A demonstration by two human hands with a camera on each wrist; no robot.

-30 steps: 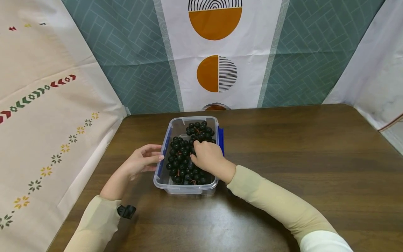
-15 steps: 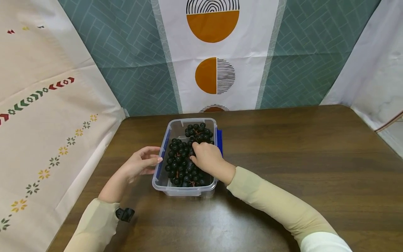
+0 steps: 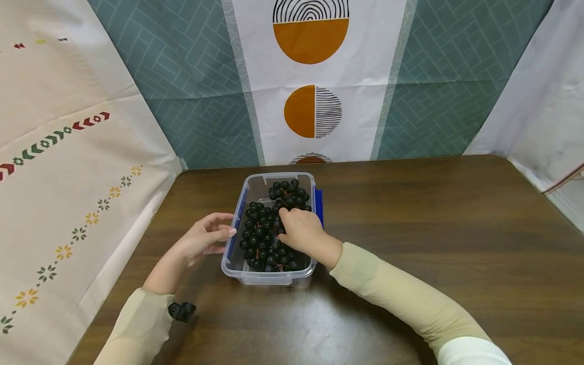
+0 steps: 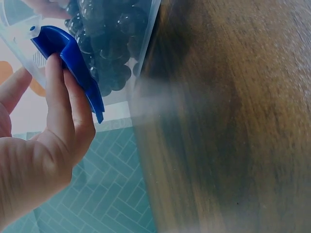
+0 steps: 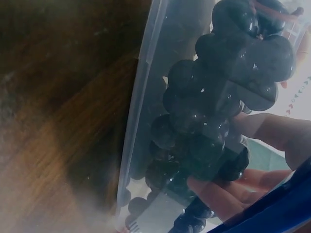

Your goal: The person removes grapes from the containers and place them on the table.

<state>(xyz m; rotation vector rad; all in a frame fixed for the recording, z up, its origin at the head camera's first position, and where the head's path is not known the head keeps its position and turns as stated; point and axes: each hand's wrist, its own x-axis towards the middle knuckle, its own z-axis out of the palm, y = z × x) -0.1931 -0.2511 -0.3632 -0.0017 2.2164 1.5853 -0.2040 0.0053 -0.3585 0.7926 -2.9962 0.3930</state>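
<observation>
Several bunches of dark grapes [image 3: 260, 228] lie in a clear plastic container [image 3: 269, 279] with blue side latches. My right hand [image 3: 303, 230] reaches in over the container's right side. In the right wrist view, seen through the clear wall, its thumb and fingertips hold a bunch of grapes [image 5: 194, 107] between them. At the left wall my left hand [image 3: 205, 235] steadies the container with fairly straight fingers. In the left wrist view, those fingers [image 4: 57, 92] touch the hanging blue latch [image 4: 73, 58]. Part of the right fingers is hidden among the grapes in the head view.
The container stands on a brown wooden table [image 3: 433, 228], near its back edge. Behind hangs a green and white patterned cloth [image 3: 201, 86]. A cream cloth [image 3: 59, 203] with printed flowers hangs at the left. A second blue latch [image 3: 319, 208] hangs on the container's right side.
The head view has shifted slightly. My right thumb has moved a little among the grapes; the left hand and the container stay in place.
</observation>
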